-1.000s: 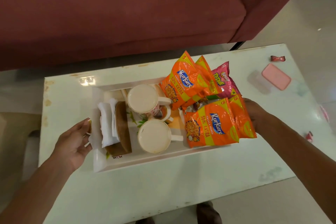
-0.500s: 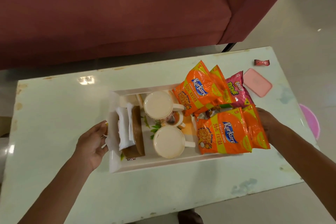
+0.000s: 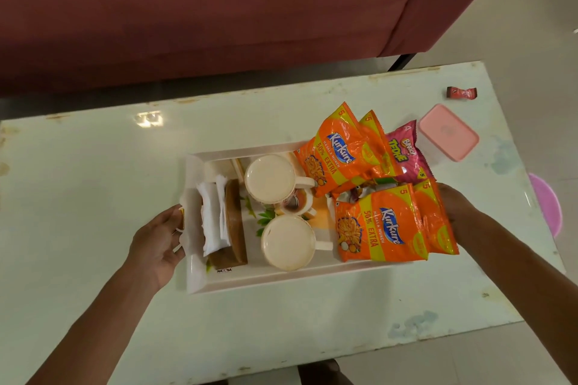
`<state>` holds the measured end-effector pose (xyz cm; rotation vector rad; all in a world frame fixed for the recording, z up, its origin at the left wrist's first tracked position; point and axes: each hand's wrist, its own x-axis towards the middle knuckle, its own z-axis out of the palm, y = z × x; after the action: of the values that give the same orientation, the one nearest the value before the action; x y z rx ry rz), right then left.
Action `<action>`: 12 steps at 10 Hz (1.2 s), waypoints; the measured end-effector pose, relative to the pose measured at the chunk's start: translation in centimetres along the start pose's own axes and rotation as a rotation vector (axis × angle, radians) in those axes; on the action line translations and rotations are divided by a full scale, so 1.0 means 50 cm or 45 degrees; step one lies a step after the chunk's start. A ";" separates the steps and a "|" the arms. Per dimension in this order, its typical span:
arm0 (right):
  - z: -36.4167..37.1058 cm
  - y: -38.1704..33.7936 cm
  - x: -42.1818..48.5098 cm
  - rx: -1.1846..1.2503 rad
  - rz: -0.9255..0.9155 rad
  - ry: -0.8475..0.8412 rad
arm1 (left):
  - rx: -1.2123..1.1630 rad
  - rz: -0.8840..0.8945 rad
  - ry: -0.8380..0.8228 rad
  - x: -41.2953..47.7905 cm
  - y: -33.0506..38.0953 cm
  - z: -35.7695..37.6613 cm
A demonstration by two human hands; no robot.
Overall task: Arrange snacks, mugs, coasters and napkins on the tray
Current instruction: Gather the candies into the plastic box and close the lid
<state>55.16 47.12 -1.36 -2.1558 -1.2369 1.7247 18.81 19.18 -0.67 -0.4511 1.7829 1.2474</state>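
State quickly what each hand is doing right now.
Left hand: closed on the tray at its left end.
Right hand: at the tray's right end behind the snack packets; grip cannot be told.

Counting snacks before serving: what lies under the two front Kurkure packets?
Under the front Kurkure packets a crumpled silvery wrapper pokes out. The tray floor beneath is covered, so any more cannot be seen.
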 end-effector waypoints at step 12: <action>0.025 0.000 -0.045 0.307 0.054 -0.451 | 0.056 0.081 0.084 0.005 -0.019 -0.021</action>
<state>54.06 45.19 -0.06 -1.8082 -0.9875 2.2149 18.89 17.91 -1.28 -0.4172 1.8895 1.2475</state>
